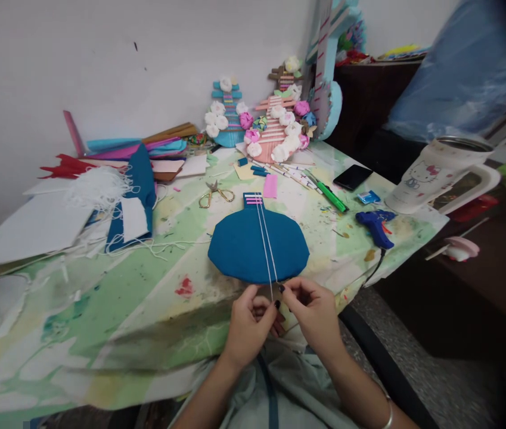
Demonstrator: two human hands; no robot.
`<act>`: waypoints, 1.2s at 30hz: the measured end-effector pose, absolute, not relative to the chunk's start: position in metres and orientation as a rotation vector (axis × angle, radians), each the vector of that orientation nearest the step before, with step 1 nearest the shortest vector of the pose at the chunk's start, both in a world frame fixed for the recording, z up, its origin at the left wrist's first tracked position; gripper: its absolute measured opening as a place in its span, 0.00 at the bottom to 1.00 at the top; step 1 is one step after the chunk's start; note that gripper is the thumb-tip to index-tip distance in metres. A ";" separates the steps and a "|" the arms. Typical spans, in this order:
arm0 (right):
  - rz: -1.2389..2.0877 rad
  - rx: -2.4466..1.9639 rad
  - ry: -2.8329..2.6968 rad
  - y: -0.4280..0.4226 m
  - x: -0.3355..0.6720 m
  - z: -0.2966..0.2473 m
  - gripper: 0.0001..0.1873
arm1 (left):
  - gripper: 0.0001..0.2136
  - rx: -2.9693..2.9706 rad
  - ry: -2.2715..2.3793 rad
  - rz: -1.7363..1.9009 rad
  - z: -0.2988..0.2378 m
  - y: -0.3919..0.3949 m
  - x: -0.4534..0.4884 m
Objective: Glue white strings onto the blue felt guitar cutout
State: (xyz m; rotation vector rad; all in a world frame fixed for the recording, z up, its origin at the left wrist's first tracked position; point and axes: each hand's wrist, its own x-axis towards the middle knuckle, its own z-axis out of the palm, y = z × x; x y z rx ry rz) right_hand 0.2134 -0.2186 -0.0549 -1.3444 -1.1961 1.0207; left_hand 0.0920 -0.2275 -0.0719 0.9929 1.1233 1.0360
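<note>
A blue guitar-shaped foam piece (244,245) lies flat near the table's front edge, neck pointing away. Two white strings (265,238) run down its middle from the pink-striped neck (253,200) to its near edge. My left hand (249,325) and my right hand (310,313) meet just below that edge, fingers curled. Both pinch the near ends of the white strings, which are pulled taut.
The paint-stained table cover (145,286) carries gold scissors (215,194), a blue glue gun (376,225), a green marker (332,198), a black phone (353,176), loose white string (98,189) and foam sheets (139,199). Finished flower-decorated guitars (275,128) lean at the wall. A cup (435,176) stands right.
</note>
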 end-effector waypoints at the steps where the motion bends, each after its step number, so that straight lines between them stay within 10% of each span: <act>1: 1.019 -1.337 -1.199 -0.220 0.215 -0.054 0.07 | 0.14 0.965 1.099 1.038 -0.071 -0.227 0.092; 19: 0.948 -0.913 -0.820 -0.259 0.251 -0.034 0.15 | 0.22 0.714 1.038 1.045 -0.070 -0.213 0.102; 36: 0.666 -1.448 -1.477 -0.219 0.226 -0.062 0.10 | 0.24 0.670 1.028 1.017 -0.073 -0.210 0.102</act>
